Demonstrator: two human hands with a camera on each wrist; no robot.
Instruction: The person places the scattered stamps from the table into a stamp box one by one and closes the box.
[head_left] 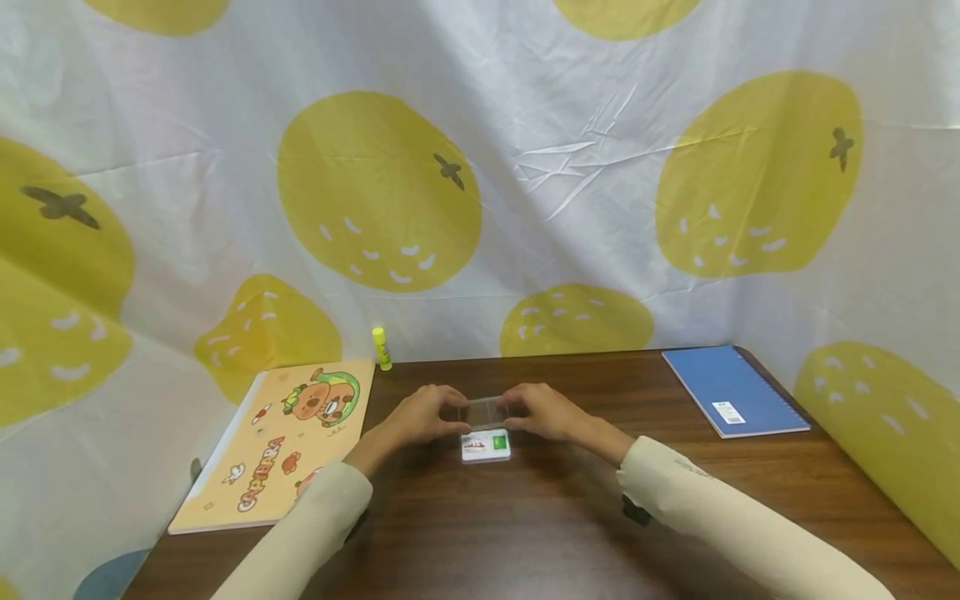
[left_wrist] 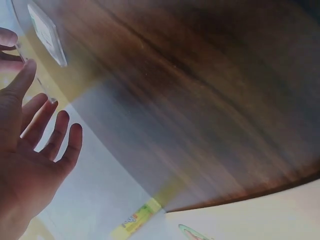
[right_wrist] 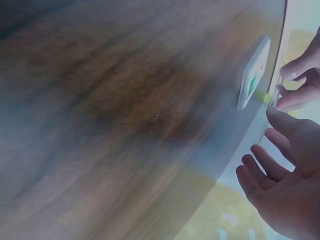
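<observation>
Between both hands is a clear, flat rectangular plastic piece [head_left: 483,412], perhaps a lid, raised above the table. My left hand [head_left: 431,414] pinches its left end between thumb and fingers. At the opposite end my right hand [head_left: 546,411] pinches it likewise. Just below and nearer to me, a small flat white case [head_left: 486,447] with red and green print lies on the table. Both wrist views show the case apart from the hands, with the plastic piece seen almost edge-on. In those views the outer fingers of each hand are spread away from the piece.
A cream folder [head_left: 303,442] with capybara drawings lies on the left of the brown wooden table [head_left: 487,533]. A yellow glue stick [head_left: 382,348] stands at the back edge. A blue spiral notebook [head_left: 731,387] lies back right. A fruit-patterned curtain [head_left: 570,192] hangs behind.
</observation>
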